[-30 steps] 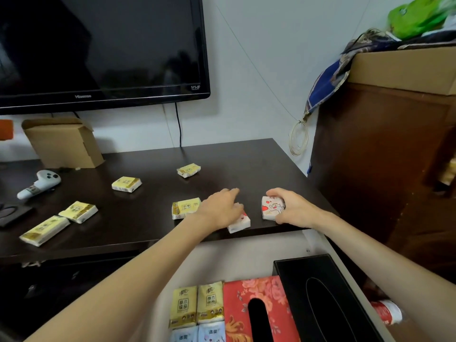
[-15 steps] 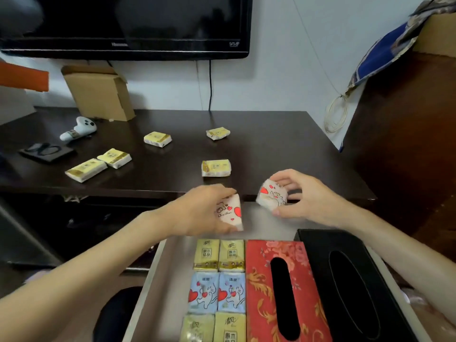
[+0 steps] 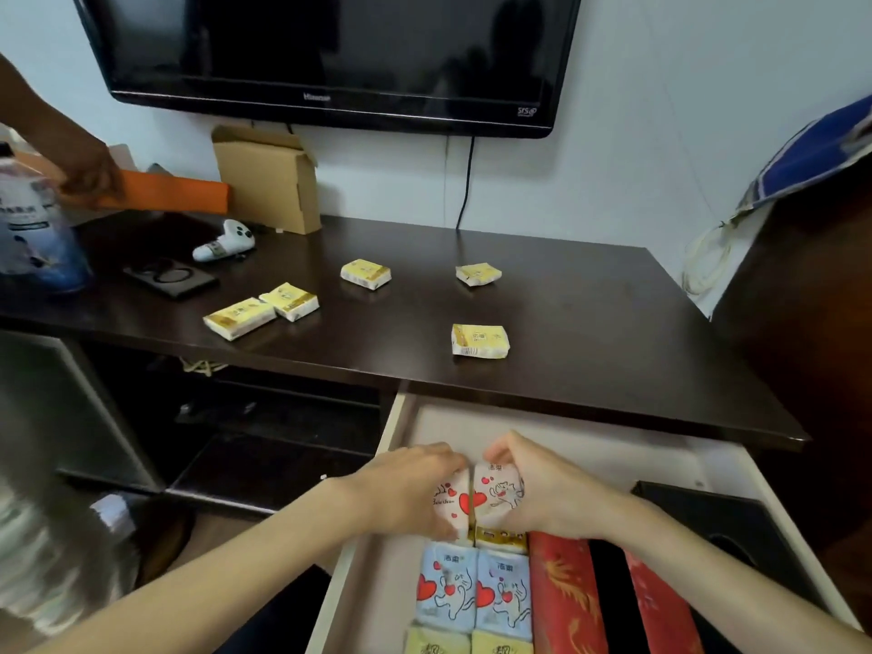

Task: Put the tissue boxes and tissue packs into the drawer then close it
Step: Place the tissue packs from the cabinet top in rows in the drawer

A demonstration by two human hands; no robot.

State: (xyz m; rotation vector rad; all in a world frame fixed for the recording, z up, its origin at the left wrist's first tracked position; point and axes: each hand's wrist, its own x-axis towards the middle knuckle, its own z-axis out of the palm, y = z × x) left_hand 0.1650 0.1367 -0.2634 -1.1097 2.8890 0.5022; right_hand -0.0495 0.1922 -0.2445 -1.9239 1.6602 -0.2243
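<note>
The white drawer (image 3: 585, 446) stands pulled out under the dark table (image 3: 590, 332). My left hand (image 3: 401, 488) grips a white heart-print tissue pack (image 3: 450, 505) inside it. My right hand (image 3: 542, 493) grips a second one (image 3: 498, 488) right beside it, both over a yellow pack row (image 3: 500, 535). Below lie blue heart packs (image 3: 474, 587), a red tissue box (image 3: 561, 597) and a black tissue box (image 3: 726, 526). Several yellow tissue packs (image 3: 480, 340) (image 3: 365, 274) (image 3: 478, 274) (image 3: 239, 318) (image 3: 290, 300) lie on the table.
A cardboard box (image 3: 269, 181), a white controller (image 3: 224, 240) and a black pad (image 3: 170, 278) sit at the table's back left. Another person's hand (image 3: 89, 179) holds an orange item (image 3: 174, 195) there. A TV (image 3: 330, 54) hangs above; a brown cabinet (image 3: 802, 323) stands right.
Both hands lifted the two heart-print packs off the table's front edge and brought them down into the drawer, side by side. The view tilted down; another person's hand came in at left.
</note>
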